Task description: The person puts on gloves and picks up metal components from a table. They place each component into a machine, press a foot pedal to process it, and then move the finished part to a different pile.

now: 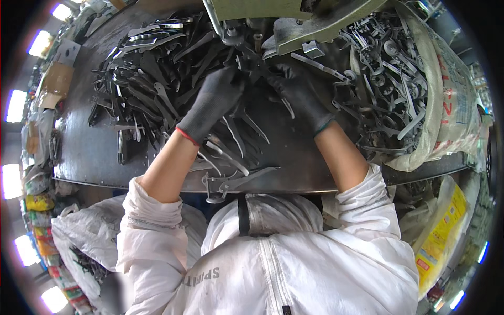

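Note:
My left hand (pixel 214 98), in a dark grey glove with a red cuff, is closed at the foot of a green machine (pixel 252 9). Its fingertips are pressed together, and what they grip is hidden. Across from it, my right hand (pixel 300 93) wears a matching glove with a green cuff. Its fingers are closed on a curved metal handle (pixel 287 106), whose tip sticks out below them. Both hands meet under the machine's tool (pixel 230 37), where dark metal parts are hard to tell apart. Several loose handles (pixel 234 135) lie just below my left hand.
Dark metal handles (pixel 152 79) are heaped on the left of the steel table (pixel 84 152). At the right, an open woven sack (pixel 431 105) holds small metal parts (pixel 386 68). A jointed metal piece (pixel 216 189) lies on the near edge. Cardboard boxes (pixel 56 79) stand far left.

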`<action>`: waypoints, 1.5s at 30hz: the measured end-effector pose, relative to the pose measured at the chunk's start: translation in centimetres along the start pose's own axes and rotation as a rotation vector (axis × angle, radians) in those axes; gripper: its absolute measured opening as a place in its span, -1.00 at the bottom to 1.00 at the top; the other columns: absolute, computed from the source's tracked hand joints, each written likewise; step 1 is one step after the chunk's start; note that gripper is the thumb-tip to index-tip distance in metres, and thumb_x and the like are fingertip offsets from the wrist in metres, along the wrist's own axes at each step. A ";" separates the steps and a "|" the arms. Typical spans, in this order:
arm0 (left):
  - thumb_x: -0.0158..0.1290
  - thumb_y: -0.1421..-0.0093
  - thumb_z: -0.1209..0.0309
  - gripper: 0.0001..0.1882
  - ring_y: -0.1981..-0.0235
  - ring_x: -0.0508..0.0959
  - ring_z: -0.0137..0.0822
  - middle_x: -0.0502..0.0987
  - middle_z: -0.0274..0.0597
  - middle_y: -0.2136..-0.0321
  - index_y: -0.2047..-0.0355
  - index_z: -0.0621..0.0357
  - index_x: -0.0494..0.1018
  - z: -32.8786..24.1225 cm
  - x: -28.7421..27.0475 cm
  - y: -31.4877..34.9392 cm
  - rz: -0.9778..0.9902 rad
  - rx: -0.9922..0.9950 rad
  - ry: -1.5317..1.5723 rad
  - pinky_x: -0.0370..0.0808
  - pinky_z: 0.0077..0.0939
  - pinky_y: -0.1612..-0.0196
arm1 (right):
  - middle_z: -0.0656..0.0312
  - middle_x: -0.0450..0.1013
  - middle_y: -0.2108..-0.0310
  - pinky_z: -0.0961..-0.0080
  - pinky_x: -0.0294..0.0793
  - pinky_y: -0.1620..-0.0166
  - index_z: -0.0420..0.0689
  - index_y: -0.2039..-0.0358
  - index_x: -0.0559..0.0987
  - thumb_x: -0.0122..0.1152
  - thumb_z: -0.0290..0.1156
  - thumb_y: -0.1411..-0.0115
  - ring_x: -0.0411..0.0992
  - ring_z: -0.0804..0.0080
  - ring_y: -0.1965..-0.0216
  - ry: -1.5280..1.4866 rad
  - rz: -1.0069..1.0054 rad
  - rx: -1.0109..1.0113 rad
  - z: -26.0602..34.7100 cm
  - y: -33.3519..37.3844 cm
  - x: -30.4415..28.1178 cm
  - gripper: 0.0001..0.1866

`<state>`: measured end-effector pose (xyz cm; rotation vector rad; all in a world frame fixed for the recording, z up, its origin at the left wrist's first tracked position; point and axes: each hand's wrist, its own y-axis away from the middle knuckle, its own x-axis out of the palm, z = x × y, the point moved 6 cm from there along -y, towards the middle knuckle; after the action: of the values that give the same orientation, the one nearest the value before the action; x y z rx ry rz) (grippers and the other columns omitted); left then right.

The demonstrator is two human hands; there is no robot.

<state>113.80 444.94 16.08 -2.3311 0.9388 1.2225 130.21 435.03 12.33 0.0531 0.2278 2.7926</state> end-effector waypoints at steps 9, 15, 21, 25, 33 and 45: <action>0.08 -0.30 0.14 -0.65 0.11 0.66 0.17 0.68 0.10 0.22 0.08 0.09 0.61 8.9 -7.5 2.9 0.083 -0.343 -0.678 0.57 0.03 0.07 | 0.24 0.57 0.19 0.62 0.64 0.31 -0.23 -0.08 0.57 0.24 -0.31 -0.42 0.53 0.62 0.19 -0.044 -0.040 0.064 -0.8 1.1 0.0 -0.67; 0.05 -0.31 0.12 -0.60 0.07 0.65 0.19 0.67 0.15 0.17 -0.03 0.06 0.57 9.2 -6.1 3.4 -0.026 -0.256 -0.428 0.56 0.02 0.04 | 0.24 0.58 0.20 0.67 0.61 0.37 -0.24 -0.06 0.58 0.20 -0.38 -0.43 0.56 0.62 0.32 -0.060 -0.013 0.019 2.3 2.6 1.2 -0.72; 0.04 -0.33 0.10 -0.61 0.05 0.64 0.15 0.66 0.10 0.11 -0.03 -0.03 0.59 13.8 -5.6 2.7 0.013 -0.179 -0.326 0.55 0.04 0.04 | 0.19 0.59 0.19 0.66 0.59 0.39 -0.28 -0.13 0.52 0.18 -0.40 -0.42 0.56 0.61 0.43 -0.102 0.040 0.085 1.7 2.7 1.4 -0.66; 0.01 -0.37 0.11 -0.61 0.16 0.70 0.07 0.69 0.09 0.19 0.02 0.11 0.59 15.0 -6.6 2.5 0.080 -0.311 -0.242 0.58 -0.10 0.14 | 0.18 0.59 0.18 0.66 0.59 0.38 -0.29 -0.17 0.50 0.16 -0.35 -0.44 0.56 0.63 0.40 0.004 0.045 0.134 0.6 2.7 0.7 -0.62; 0.00 -0.46 0.30 -0.68 0.23 0.67 -0.38 0.68 -0.14 0.19 -0.08 0.21 0.53 5.8 -13.2 6.2 -0.078 -0.303 0.894 0.61 -0.54 0.15 | 0.39 0.54 0.15 0.65 0.52 0.30 -0.14 -0.12 0.53 0.14 -0.30 -0.45 0.47 0.72 0.28 -0.082 0.055 0.127 -1.3 2.2 -0.6 -0.69; 0.19 -0.32 0.37 -0.54 0.53 0.47 -0.57 0.56 -0.40 0.37 -0.19 0.27 0.48 -6.3 -1.5 5.5 0.398 -0.221 0.909 0.40 -0.63 0.49 | 0.04 0.60 0.21 0.31 0.64 0.12 -0.32 -0.30 0.42 0.13 -0.20 -0.48 0.61 0.40 0.32 0.460 0.099 -0.293 2.6 2.4 1.3 -0.46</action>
<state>113.15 438.01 20.92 -3.0239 1.6699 0.3046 128.36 433.64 15.31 -0.6670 -0.0818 2.8662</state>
